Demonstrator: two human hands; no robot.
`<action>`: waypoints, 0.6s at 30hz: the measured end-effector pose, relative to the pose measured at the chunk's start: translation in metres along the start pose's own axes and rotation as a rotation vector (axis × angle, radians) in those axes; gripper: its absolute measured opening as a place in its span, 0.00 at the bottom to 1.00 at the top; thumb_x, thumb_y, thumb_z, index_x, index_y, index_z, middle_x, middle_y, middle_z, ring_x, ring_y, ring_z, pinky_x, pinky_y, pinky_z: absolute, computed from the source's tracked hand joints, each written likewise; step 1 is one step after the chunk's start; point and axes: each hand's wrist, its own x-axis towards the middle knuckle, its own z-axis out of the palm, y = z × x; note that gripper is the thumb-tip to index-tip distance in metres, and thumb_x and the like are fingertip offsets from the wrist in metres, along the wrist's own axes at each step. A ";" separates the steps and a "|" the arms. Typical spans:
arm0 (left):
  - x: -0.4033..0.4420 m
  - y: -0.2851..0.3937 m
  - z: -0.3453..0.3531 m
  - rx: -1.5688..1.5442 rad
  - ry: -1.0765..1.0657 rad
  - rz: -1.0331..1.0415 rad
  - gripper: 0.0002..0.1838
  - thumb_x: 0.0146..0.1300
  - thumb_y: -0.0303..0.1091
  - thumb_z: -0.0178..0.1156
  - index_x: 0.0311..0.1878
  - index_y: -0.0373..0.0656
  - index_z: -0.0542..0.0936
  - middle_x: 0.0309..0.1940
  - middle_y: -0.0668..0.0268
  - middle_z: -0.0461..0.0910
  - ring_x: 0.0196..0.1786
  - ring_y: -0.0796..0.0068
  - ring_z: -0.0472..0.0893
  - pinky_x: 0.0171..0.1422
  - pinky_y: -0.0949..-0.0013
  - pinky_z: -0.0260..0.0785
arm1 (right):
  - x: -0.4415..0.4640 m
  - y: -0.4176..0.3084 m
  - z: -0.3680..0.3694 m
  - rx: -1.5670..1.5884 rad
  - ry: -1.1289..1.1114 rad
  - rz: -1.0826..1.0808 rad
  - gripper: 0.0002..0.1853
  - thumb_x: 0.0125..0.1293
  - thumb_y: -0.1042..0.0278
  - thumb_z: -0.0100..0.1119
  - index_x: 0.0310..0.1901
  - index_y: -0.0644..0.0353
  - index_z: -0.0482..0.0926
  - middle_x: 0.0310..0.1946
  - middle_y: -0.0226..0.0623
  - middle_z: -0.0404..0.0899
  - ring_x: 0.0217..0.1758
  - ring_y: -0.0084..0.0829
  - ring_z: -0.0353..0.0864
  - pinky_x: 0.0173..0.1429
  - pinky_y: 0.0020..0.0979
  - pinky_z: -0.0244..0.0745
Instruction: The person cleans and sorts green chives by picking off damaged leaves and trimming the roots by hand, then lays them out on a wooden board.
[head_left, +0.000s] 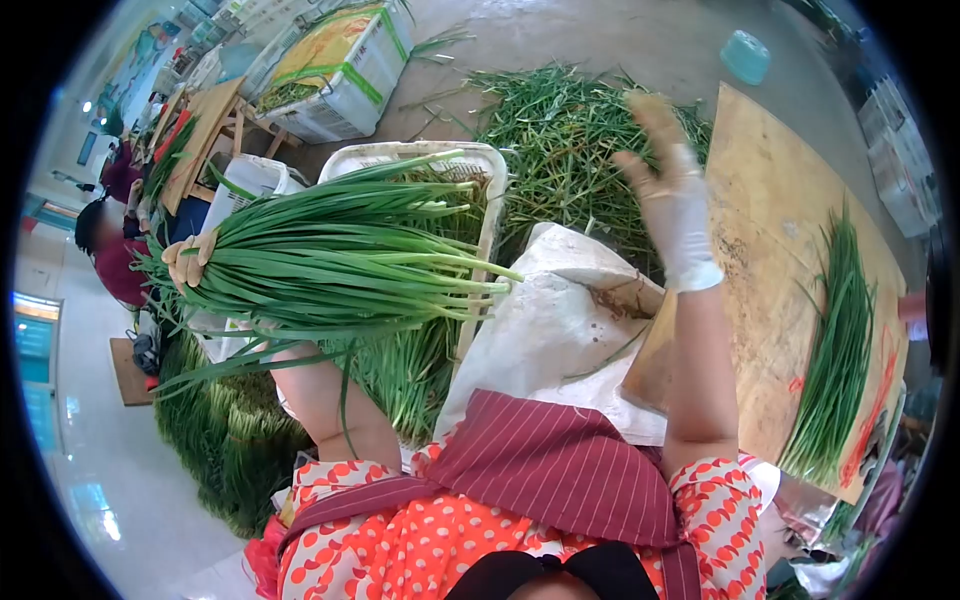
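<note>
My left hand [190, 260] is wrapped round the leafy end of a large bunch of garlic chives [330, 250], raised over a white crate [497, 170]. The pale stalk ends of the bunch point right. More chives [400, 375] lie in the crate beneath. My right hand [665, 190], in a thin whitish glove, is lifted with thumb and fingers apart, nothing in it. Behind that hand is a heap of loose green leaves and trimmings [560, 150] on the floor.
A wooden board [750, 190] at right bears a bundle of chives [840, 340] and red ties [875, 410]. White sacking [540, 310] covers my lap area. More chives [230, 430] are stacked at left. Beyond stand a foam box [365, 85] and a co-worker [120, 260].
</note>
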 end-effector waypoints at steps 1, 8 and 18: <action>-0.001 0.001 -0.001 0.022 0.008 0.005 0.12 0.68 0.40 0.40 0.34 0.47 0.71 0.27 0.76 0.70 0.32 0.82 0.70 0.48 0.71 0.62 | -0.006 -0.011 0.006 0.219 -0.185 0.004 0.26 0.51 0.76 0.64 0.55 0.53 0.74 0.56 0.40 0.73 0.60 0.36 0.71 0.64 0.33 0.65; -0.005 0.012 -0.001 0.191 0.076 0.023 0.12 0.67 0.39 0.41 0.34 0.47 0.71 0.27 0.76 0.70 0.31 0.81 0.70 0.46 0.71 0.62 | -0.047 -0.014 0.106 0.011 -0.468 0.060 0.19 0.50 0.62 0.67 0.45 0.55 0.79 0.43 0.44 0.79 0.44 0.41 0.79 0.52 0.37 0.71; -0.008 0.011 -0.024 0.367 0.142 0.025 0.11 0.67 0.39 0.42 0.35 0.47 0.72 0.26 0.75 0.69 0.30 0.80 0.69 0.43 0.72 0.63 | -0.051 0.036 0.054 0.720 -0.063 0.728 0.08 0.64 0.71 0.54 0.39 0.65 0.80 0.28 0.33 0.81 0.28 0.20 0.77 0.35 0.21 0.73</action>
